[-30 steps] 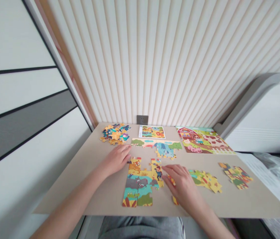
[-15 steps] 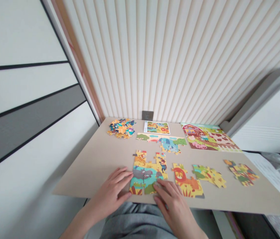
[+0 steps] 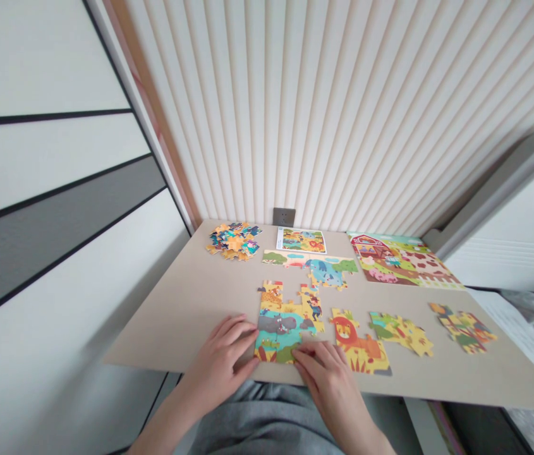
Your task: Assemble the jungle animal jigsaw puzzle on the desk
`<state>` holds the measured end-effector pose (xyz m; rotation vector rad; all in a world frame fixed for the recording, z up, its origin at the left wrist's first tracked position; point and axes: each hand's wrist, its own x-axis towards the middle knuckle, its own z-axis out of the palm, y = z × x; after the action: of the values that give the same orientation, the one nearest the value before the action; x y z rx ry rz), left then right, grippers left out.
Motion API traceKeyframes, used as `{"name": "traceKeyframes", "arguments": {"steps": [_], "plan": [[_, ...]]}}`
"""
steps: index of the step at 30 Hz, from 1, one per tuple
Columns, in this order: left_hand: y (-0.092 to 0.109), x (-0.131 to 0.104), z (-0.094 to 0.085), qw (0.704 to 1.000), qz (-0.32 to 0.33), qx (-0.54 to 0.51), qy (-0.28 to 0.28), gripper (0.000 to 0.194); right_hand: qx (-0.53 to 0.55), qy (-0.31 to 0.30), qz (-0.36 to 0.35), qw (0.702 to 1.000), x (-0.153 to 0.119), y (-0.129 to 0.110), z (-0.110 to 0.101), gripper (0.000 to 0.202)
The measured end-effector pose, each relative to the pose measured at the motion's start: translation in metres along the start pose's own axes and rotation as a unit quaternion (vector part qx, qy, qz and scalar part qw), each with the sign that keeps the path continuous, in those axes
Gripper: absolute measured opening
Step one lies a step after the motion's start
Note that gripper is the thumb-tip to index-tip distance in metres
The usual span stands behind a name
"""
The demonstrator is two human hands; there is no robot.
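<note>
A partly joined jigsaw section with a grey hippo (image 3: 276, 323) in blue water lies flat near the table's front edge. Along its left side, my left hand (image 3: 229, 351) rests open, its fingertips and thumb touching the edge. At the lower right corner, the thumb and fingers of my right hand (image 3: 328, 373) are closed on a green puzzle piece (image 3: 285, 354), which is partly covered by the fingertips. Just right of that hand lies a joined lion section (image 3: 356, 344). Behind the hippo section is a strip with a blue elephant (image 3: 326, 272).
Loose puzzle pieces (image 3: 234, 241) are heaped at the back left. A small picture card (image 3: 302, 240) lies near the wall socket (image 3: 284, 217). A farm puzzle (image 3: 402, 260) is at the back right. Two small joined clusters, one yellow-green (image 3: 402, 333) and one multicoloured (image 3: 463, 328), lie right.
The seam between the hippo section's lower left and lower right pieces has closed up. My right thumb has come nearer its fingers. The view has shifted slightly.
</note>
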<state>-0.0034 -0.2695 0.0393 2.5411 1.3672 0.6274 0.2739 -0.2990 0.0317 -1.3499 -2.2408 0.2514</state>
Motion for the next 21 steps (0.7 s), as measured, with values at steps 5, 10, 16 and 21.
{"name": "traceKeyframes", "arguments": {"steps": [5, 10, 16, 21], "plan": [[0.0038, 0.0026, 0.0005, 1.000, -0.003, 0.001, 0.010, 0.036, -0.012, 0.015, -0.030, 0.999, -0.0030, 0.0080, 0.0009, 0.027], [0.0036, 0.0025, 0.0025, 1.000, 0.000, 0.004, 0.019, 0.036, -0.022, 0.027, -0.049, 0.998, -0.0050, 0.0066, -0.0004, 0.030], [0.0023, 0.0019, 0.0035, 1.000, 0.002, 0.012, 0.017, 0.037, -0.037, 0.030, -0.054, 0.997, -0.0045, 0.0065, -0.0031, 0.033], [0.0037, 0.0020, 0.0028, 1.000, -0.004, 0.010, 0.010, 0.038, -0.051, 0.018, -0.053, 0.997, -0.0033, 0.0098, -0.0072, 0.034]]}}
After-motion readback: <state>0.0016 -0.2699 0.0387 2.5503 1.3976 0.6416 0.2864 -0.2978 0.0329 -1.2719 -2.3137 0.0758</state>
